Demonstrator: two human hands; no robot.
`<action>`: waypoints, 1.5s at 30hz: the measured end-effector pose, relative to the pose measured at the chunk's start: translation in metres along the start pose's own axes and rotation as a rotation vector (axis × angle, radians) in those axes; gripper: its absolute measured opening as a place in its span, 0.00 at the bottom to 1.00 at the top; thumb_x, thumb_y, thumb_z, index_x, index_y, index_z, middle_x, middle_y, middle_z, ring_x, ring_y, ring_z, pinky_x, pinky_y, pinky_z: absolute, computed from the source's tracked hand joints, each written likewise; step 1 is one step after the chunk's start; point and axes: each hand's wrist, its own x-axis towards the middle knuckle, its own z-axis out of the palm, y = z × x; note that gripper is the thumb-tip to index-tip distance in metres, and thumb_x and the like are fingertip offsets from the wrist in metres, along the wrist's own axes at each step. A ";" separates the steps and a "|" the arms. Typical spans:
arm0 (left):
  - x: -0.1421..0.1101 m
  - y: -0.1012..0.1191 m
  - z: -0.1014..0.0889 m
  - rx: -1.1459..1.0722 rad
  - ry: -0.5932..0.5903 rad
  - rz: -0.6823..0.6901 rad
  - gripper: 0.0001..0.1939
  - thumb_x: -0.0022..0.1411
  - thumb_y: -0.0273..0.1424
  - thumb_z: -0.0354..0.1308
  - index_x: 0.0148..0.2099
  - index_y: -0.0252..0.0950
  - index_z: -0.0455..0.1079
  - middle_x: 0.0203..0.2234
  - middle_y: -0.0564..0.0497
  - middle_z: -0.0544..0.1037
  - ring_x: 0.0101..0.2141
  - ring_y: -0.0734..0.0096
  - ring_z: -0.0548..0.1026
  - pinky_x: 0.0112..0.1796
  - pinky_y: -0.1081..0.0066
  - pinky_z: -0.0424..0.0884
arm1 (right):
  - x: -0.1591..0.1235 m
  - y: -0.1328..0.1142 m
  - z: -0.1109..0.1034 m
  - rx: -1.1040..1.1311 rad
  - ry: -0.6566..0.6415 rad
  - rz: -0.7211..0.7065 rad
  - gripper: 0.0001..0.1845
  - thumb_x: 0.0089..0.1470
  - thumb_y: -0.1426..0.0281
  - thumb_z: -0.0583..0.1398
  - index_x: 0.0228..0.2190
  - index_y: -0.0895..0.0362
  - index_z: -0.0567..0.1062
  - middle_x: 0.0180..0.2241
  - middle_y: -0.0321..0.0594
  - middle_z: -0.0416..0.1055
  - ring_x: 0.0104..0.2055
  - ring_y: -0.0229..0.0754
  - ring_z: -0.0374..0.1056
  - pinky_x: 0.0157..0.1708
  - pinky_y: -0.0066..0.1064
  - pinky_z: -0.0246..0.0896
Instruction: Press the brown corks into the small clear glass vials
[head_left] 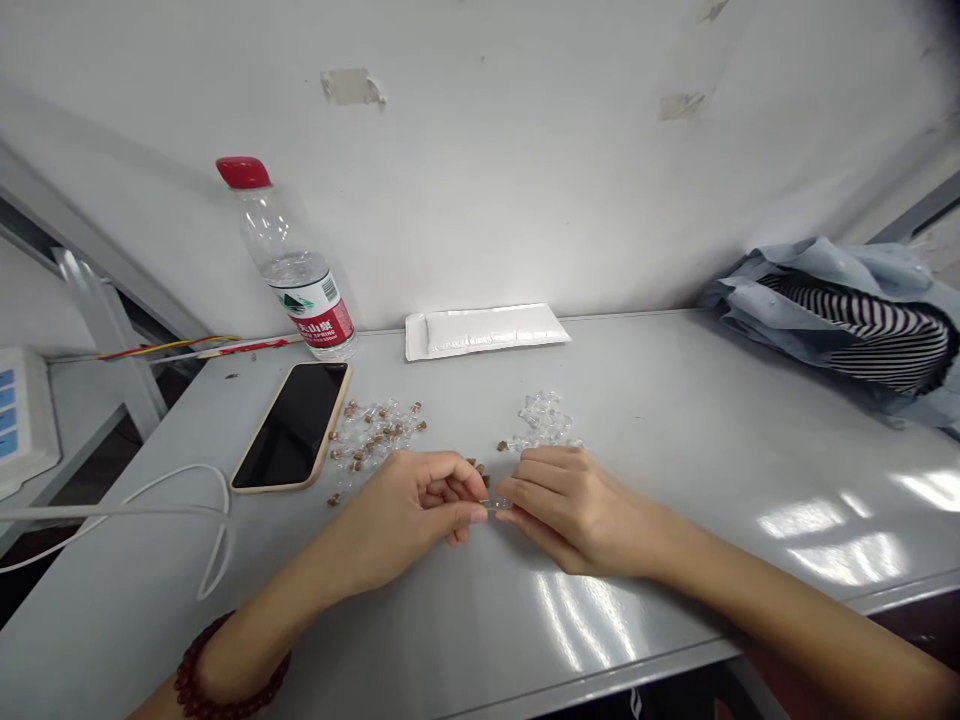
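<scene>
My left hand (pixel 409 520) and my right hand (pixel 577 510) meet above the grey table (pixel 675 470). Their fingertips pinch a small clear plastic piece (pixel 495 504) from either side. Behind my left hand lies a scattered heap of clear pieces with brown bits attached (pixel 375 432). A heap of clear pieces without brown bits (pixel 544 420) sits behind my right hand. Several loose brown bits (pixel 476 472) lie between the heaps, just beyond my fingers. A dark bead bracelet (pixel 225 670) circles my left wrist.
A phone in a tan case (pixel 291 427) lies left of the heaps, beside a white cable (pixel 127 520). Along the wall stand a red-capped water bottle (pixel 296 265) and a white padded envelope (pixel 484 332). Blue and striped clothing (pixel 840 320) sits far right.
</scene>
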 end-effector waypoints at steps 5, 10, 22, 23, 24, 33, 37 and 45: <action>-0.001 0.001 0.000 -0.030 -0.008 0.004 0.02 0.56 0.30 0.59 0.31 0.37 0.69 0.20 0.58 0.72 0.24 0.75 0.72 0.28 0.74 0.70 | 0.001 0.002 -0.004 0.023 -0.017 -0.001 0.17 0.63 0.72 0.48 0.26 0.59 0.70 0.22 0.38 0.62 0.25 0.37 0.52 0.26 0.32 0.53; 0.003 -0.008 -0.006 0.135 0.121 0.063 0.03 0.55 0.30 0.59 0.34 0.37 0.71 0.26 0.54 0.76 0.28 0.71 0.74 0.33 0.70 0.72 | 0.000 0.022 -0.008 -0.133 0.067 0.073 0.15 0.63 0.72 0.49 0.30 0.61 0.72 0.21 0.37 0.61 0.23 0.38 0.53 0.25 0.31 0.50; 0.024 -0.036 0.015 0.804 0.170 0.586 0.26 0.63 0.40 0.55 0.61 0.36 0.60 0.59 0.41 0.65 0.60 0.53 0.59 0.57 0.52 0.60 | 0.001 0.040 -0.001 -0.336 -0.085 0.313 0.11 0.58 0.72 0.54 0.27 0.62 0.73 0.29 0.46 0.66 0.33 0.43 0.56 0.32 0.33 0.49; 0.025 -0.037 0.017 0.832 0.150 0.600 0.28 0.63 0.41 0.55 0.62 0.36 0.58 0.60 0.41 0.65 0.60 0.53 0.59 0.57 0.51 0.60 | 0.001 0.039 -0.001 -0.343 -0.085 0.314 0.11 0.58 0.72 0.53 0.27 0.62 0.73 0.29 0.46 0.66 0.33 0.43 0.56 0.32 0.33 0.49; 0.026 -0.038 0.019 0.848 0.142 0.614 0.29 0.63 0.42 0.55 0.63 0.36 0.58 0.60 0.41 0.65 0.60 0.52 0.59 0.57 0.50 0.60 | 0.001 0.039 -0.001 -0.347 -0.082 0.313 0.11 0.58 0.72 0.53 0.27 0.62 0.73 0.29 0.46 0.66 0.33 0.44 0.56 0.32 0.33 0.48; 0.022 -0.032 0.013 0.740 0.184 0.623 0.07 0.63 0.23 0.51 0.40 0.35 0.70 0.36 0.46 0.73 0.39 0.64 0.70 0.40 0.65 0.70 | 0.001 0.036 -0.002 -0.378 -0.100 0.296 0.08 0.55 0.74 0.54 0.28 0.60 0.72 0.30 0.45 0.66 0.33 0.44 0.56 0.32 0.33 0.46; 0.021 -0.030 0.005 0.692 0.241 0.608 0.08 0.65 0.25 0.50 0.37 0.36 0.70 0.34 0.48 0.74 0.37 0.67 0.70 0.41 0.66 0.68 | 0.000 0.036 -0.002 -0.389 -0.105 0.282 0.08 0.54 0.75 0.53 0.27 0.60 0.71 0.30 0.45 0.66 0.32 0.43 0.56 0.33 0.33 0.46; 0.030 -0.041 -0.028 0.943 0.592 0.453 0.11 0.63 0.27 0.49 0.42 0.35 0.73 0.37 0.43 0.76 0.42 0.55 0.69 0.41 0.59 0.69 | -0.001 0.031 -0.001 -0.338 -0.006 0.226 0.12 0.56 0.78 0.51 0.26 0.60 0.71 0.28 0.44 0.65 0.31 0.42 0.56 0.32 0.33 0.47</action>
